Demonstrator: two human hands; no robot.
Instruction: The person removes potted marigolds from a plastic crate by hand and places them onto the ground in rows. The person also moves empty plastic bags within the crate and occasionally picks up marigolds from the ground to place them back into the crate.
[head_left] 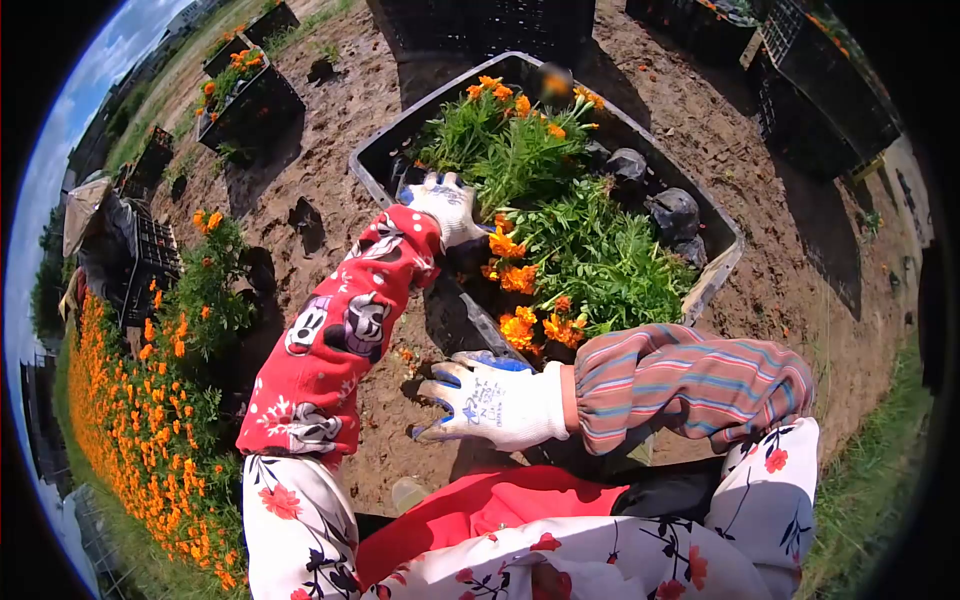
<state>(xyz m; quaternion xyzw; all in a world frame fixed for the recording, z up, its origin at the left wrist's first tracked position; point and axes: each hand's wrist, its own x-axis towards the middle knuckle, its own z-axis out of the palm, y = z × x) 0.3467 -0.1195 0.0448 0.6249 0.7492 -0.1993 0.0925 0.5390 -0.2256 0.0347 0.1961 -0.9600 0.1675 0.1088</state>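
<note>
My left hand (447, 207), in a white glove with blue on the palm side, is at the left side of a black crate (722, 262), beside the green plants (520, 160). Its fingers curl down around something I cannot make out. My right hand (495, 402), gloved the same way, hovers below the crate's near edge with its fingers spread and nothing in them. Orange marigold blooms (515, 278) lie between the hands inside the crate. Dark plastic-wrapped pots (674, 213) sit along the crate's right side.
Bare brown soil (330, 215) surrounds the crate. A dense row of orange marigolds (150, 420) grows at the left. More black crates stand at the upper left (250, 108) and upper right (815, 115). Another dark crate (485, 35) is just beyond the near one.
</note>
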